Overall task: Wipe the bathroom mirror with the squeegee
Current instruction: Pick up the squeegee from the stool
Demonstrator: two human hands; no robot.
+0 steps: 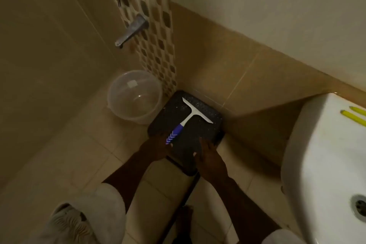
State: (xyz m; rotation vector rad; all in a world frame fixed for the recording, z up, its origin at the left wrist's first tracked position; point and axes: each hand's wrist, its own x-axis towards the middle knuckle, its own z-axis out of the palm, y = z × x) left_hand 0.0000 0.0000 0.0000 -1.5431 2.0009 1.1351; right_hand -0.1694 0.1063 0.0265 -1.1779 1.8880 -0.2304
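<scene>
Reaching down toward dark plastic stool (200, 130) in tiled corner, squeegee (190, 118) lying on top, white blade at 1 o'clock, blue handle at 7 o'clock; left hand (156, 149) curling at handle end, grip not confirmable; right hand (208, 154) open, flat on stool edge just beside. Risking handle sliding off toward clear bucket (135, 96) at 10 o'clock if pinched only at tip; mirror not showing, sink (316, 154) sitting at 3 o'clock.

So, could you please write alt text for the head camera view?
A person's left hand reaches the squeegee handle on a dark stool in a tiled corner; the right hand rests on the stool. Clear bucket left, white sink right.
</scene>
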